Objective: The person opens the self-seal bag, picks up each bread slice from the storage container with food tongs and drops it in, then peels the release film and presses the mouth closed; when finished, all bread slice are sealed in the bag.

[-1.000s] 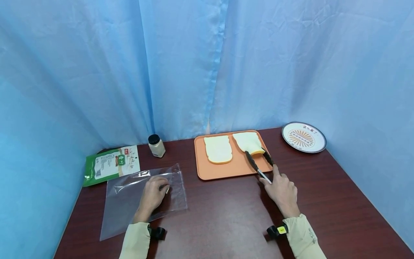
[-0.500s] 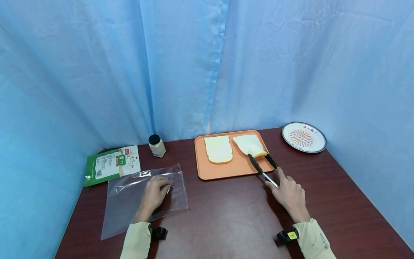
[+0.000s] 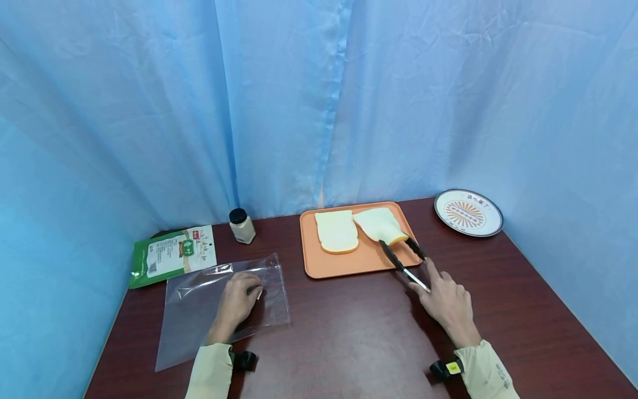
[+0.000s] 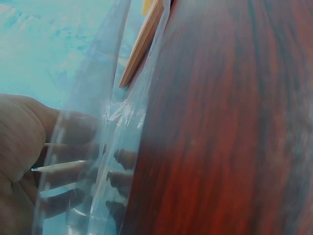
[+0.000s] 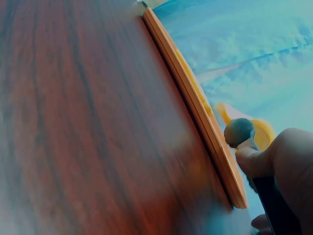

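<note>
My right hand (image 3: 447,302) grips black-tipped tongs (image 3: 416,280), whose tips sit on either side of the near edge of a slice of bread (image 3: 380,223). That slice is bowed and lies askew on the right part of an orange tray (image 3: 324,267). To its left, a second bread slice (image 3: 337,231) lies flat. My left hand (image 3: 236,299) pinches a clear plastic bag (image 3: 189,321) on the table; in the left wrist view its fingers (image 4: 73,171) show through the film. The right wrist view has the thumb against the tongs' handle (image 5: 274,205).
A black-lidded jar (image 3: 242,227) stands behind the bag. Beside it lies a green and white packet (image 3: 169,254), partly touching the bag. A patterned plate (image 3: 468,213) rests at the back right corner. Blue curtains (image 3: 299,111) close off the back and sides.
My right hand and the tongs have moved right and toward me. The gripped slice has turned, its far left corner shifting toward the other slice. My left hand has stayed put.
</note>
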A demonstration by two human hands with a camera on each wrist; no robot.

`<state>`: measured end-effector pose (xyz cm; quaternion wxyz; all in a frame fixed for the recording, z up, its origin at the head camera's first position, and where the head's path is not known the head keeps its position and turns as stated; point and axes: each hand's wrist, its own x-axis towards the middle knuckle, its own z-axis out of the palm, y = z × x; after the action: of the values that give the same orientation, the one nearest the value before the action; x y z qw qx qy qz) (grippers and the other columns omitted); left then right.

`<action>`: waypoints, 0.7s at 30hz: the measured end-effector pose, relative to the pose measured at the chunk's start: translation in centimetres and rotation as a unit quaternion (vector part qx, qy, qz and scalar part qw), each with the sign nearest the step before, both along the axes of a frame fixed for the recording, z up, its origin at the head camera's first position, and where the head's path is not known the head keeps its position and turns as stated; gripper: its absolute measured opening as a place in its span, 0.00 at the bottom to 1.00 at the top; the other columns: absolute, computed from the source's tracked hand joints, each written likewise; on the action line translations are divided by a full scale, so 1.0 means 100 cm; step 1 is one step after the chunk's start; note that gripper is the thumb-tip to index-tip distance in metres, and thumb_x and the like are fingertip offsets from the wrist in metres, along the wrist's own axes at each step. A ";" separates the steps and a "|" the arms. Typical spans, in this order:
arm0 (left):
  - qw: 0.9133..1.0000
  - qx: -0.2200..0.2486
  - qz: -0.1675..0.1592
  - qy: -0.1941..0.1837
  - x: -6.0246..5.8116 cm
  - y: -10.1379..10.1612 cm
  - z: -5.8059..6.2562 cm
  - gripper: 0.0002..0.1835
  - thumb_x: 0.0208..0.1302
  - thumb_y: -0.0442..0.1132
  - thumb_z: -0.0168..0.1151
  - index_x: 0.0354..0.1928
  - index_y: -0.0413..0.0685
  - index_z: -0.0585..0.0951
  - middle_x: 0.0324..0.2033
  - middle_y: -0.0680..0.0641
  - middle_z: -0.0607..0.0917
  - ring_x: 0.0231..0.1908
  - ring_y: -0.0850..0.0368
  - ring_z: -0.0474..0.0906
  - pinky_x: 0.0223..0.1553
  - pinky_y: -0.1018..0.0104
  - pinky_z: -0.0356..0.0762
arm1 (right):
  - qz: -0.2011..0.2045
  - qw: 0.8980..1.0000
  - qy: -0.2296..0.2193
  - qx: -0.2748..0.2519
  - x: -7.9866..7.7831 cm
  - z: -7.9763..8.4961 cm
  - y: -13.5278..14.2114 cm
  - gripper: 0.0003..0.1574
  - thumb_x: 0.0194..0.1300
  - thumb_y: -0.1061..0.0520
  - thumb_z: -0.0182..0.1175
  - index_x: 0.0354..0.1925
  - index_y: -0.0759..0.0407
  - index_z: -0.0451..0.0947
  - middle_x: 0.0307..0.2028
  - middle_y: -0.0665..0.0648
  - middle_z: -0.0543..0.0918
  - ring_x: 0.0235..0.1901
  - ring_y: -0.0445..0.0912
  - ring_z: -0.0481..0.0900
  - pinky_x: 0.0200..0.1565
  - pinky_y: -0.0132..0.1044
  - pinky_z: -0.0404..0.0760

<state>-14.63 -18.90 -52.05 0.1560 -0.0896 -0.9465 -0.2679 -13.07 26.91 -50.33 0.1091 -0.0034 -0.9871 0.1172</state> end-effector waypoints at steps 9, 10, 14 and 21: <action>1.000 -0.001 0.001 0.018 0.000 0.000 0.000 0.03 0.54 0.28 0.73 0.30 0.42 0.90 0.35 0.45 0.90 0.45 0.45 0.84 0.49 0.48 0.83 | 0.045 0.997 0.045 0.036 0.006 -0.003 0.009 0.49 0.61 0.37 0.67 0.71 0.58 0.65 0.37 0.69 0.82 0.13 0.51 0.68 0.14 0.44 0.70; 1.000 -0.001 0.001 0.018 0.000 0.000 0.000 0.03 0.54 0.29 0.73 0.30 0.42 0.90 0.35 0.45 0.90 0.45 0.45 0.84 0.49 0.48 0.83 | 0.048 0.997 0.048 0.038 0.007 -0.004 0.010 0.49 0.61 0.37 0.67 0.71 0.57 0.65 0.39 0.69 0.82 0.13 0.51 0.69 0.14 0.44 0.70; 1.000 -0.001 0.002 0.017 0.000 0.000 0.001 0.03 0.54 0.28 0.73 0.31 0.42 0.90 0.36 0.44 0.90 0.45 0.45 0.84 0.49 0.48 0.83 | 0.064 0.995 0.070 0.041 0.009 -0.006 0.011 0.49 0.58 0.38 0.70 0.71 0.55 0.66 0.41 0.67 0.83 0.12 0.49 0.69 0.14 0.43 0.69; 1.000 -0.002 0.005 0.009 0.000 0.001 0.002 0.03 0.54 0.29 0.73 0.31 0.41 0.90 0.36 0.44 0.90 0.46 0.45 0.84 0.50 0.48 0.82 | 0.098 0.987 0.121 0.044 0.013 -0.010 0.012 0.50 0.51 0.41 0.74 0.68 0.53 0.70 0.40 0.66 0.84 0.11 0.49 0.69 0.12 0.43 0.69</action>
<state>-14.59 -18.85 -51.84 0.1657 -0.0879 -0.9459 -0.2647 -11.80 28.07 -51.38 0.2159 0.1126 -0.9663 0.0837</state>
